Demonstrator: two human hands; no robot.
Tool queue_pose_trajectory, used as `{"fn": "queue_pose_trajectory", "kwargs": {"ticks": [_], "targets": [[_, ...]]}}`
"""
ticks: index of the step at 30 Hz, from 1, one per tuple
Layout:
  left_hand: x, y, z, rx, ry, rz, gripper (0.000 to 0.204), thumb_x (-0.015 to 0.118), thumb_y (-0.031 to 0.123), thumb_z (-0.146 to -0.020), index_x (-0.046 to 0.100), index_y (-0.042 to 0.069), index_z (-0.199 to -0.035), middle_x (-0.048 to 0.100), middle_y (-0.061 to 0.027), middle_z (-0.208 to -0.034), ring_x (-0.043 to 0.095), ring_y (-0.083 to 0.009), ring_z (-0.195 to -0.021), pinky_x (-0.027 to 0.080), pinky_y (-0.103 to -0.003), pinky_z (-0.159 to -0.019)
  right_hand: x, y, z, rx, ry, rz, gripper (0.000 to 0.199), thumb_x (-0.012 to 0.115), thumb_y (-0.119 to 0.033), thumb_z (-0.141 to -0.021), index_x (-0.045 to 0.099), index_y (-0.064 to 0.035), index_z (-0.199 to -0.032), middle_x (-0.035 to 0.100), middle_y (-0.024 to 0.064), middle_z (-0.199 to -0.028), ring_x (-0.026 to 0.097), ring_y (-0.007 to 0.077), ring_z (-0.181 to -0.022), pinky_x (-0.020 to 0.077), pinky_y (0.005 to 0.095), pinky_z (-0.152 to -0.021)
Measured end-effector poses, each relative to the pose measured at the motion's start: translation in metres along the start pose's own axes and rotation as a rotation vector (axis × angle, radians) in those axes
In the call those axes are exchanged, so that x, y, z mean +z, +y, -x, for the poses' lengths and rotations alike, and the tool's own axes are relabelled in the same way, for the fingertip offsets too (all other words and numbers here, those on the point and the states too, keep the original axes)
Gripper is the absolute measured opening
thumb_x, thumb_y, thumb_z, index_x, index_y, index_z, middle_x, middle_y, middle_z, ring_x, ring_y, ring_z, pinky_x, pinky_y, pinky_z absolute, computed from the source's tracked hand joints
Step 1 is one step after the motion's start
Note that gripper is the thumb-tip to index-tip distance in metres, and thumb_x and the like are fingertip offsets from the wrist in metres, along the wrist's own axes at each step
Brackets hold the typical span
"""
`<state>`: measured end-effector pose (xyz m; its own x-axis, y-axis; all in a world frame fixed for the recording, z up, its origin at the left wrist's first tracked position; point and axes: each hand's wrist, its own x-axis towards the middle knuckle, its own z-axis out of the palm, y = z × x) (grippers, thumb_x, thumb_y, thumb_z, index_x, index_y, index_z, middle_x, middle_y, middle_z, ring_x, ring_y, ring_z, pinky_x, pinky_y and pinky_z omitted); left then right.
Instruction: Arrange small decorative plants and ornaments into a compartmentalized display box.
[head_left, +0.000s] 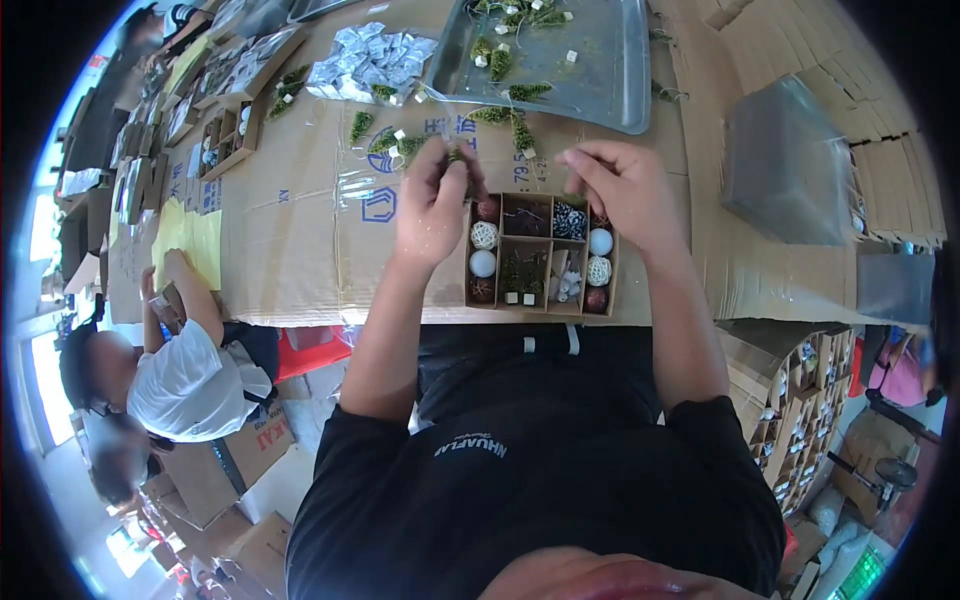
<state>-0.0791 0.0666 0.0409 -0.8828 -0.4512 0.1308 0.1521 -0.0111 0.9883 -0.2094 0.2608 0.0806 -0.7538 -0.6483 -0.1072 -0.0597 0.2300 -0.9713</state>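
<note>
- My left hand sits just above the centre of the frame, fingers pinched narrow on a small green sprig; it looks like one of the miniature trees, though my fingers hide most of it.
- My right hand is to the right of it, at the upper right corner of the divided box. Its fingers are curled close together, and I cannot tell whether they hold anything.
- The divided box lies at the centre of the frame on the cardboard-covered table, close to the near edge. Its compartments already hold white balls, woven balls, dark red balls, a black-and-white patterned piece and little trees on pale bases.
- I judge that I am in the filling step: the sprig is lifted just above the box's upper left corner, not yet set into a compartment.
- The next move, as I see it, calls for lowering the sprig upright into a free cell without knocking the pieces already seated, with my right hand steadying the box rim.
- More loose green trees lie above the box, at the front edge of a grey metal tray in the upper centre.
- Small clear packets are heaped to the tray's left.
- Another person in a white shirt sits at the lower left, well apart from my hands.
</note>
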Motion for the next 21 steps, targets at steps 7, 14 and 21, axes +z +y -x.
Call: {"fn": "queue_pose_trajectory", "kwargs": {"ticks": [7, 14, 21], "targets": [[0.039, 0.008, -0.007, 0.485, -0.076, -0.577, 0.020, 0.064, 0.014, -0.095, 0.066, 0.002, -0.111, 0.065, -0.0156, -0.090, 0.065, -0.0299, -0.075, 0.050, -0.037, -0.064, 0.001, -0.021, 0.003, 0.065, -0.128, -0.416, 0.017, 0.063, -0.016, -0.099, 0.068, -0.0001, -0.105, 0.066, 0.0029, -0.081, 0.046, 0.0035, -0.058, 0.0351, 0.0192, -0.047], [0.043, 0.001, 0.003, 0.279, -0.247, -0.514, 0.014, 0.062, 0.013, -0.095, 0.068, 0.003, -0.101, 0.065, -0.0161, -0.092, 0.066, -0.0359, -0.079, 0.051, -0.039, -0.069, -0.010, -0.010, 0.004, -0.167, -0.030, -0.013, 0.027, 0.069, -0.023, -0.096, 0.070, 0.0012, -0.108, 0.061, -0.0025, -0.074, 0.046, 0.0015, -0.062, 0.0352, 0.0194, -0.053], [0.057, 0.002, 0.002, 0.324, -0.189, -0.549, 0.016, 0.058, 0.014, -0.098, 0.069, 0.003, -0.096, 0.066, -0.0152, -0.088, 0.066, -0.0323, -0.077, 0.051, -0.037, -0.070, -0.034, -0.038, 0.008, 0.007, -0.201, -0.332, 0.023, 0.066, -0.019, -0.098, 0.065, 0.0001, -0.111, 0.058, -0.0021, -0.072, 0.048, 0.0027, -0.061, 0.0379, 0.0195, -0.052]]}}
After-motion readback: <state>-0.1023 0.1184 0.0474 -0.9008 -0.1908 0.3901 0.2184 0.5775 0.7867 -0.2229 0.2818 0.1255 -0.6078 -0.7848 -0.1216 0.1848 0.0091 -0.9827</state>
